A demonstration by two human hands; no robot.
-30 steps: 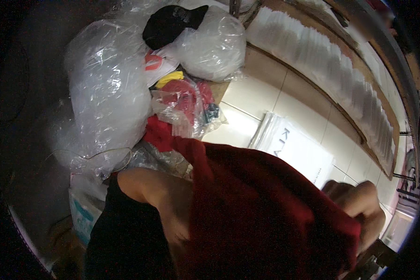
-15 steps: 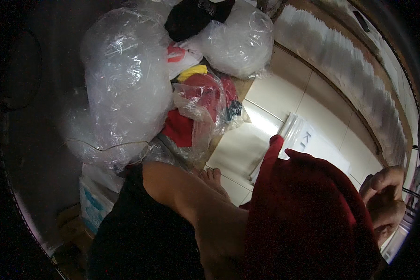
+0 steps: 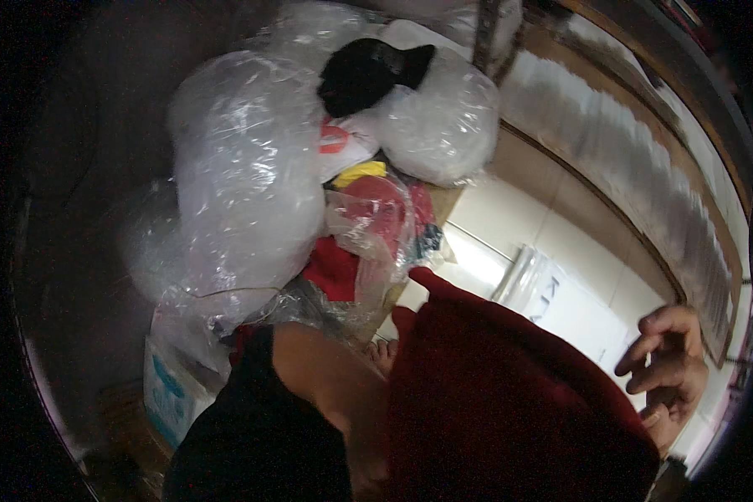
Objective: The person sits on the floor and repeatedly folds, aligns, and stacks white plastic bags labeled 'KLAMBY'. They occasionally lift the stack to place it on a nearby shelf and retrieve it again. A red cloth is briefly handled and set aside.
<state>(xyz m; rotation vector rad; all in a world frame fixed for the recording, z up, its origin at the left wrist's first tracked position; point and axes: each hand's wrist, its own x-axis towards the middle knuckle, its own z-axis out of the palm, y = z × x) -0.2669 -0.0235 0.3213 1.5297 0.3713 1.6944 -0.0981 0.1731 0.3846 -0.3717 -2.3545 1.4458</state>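
A dark red cloth [image 3: 519, 393], apparently a garment, spreads across the lower middle with two narrow points at its upper left edge. Beside its right edge is my right hand [image 3: 671, 368], its fingers bent and apart, with nothing visible in them. My left hand does not show; whether it is behind or inside the cloth cannot be told. A bare bent leg [image 3: 314, 368] in black shorts [image 3: 259, 418] lies left of the cloth, with toes [image 3: 382, 354] beyond. Behind the cloth, a flat clear-wrapped white packet [image 3: 573, 309] rests on the tiled floor.
Large stuffed clear plastic bags [image 3: 247, 167] are piled at the left and back, a black cap-like item [image 3: 368, 75] on top. Red and yellow clothing [image 3: 372, 201] lies partly in clear plastic. Along the right, a shelf [image 3: 619, 125] holds tightly packed white sheets. A white-and-blue package [image 3: 171, 393] stands lower left.
The red cloth has swung left, covering more of the foot. My right hand's fingers have spread from a tighter curl. The whole view has shifted slightly, so the surroundings sit lower.
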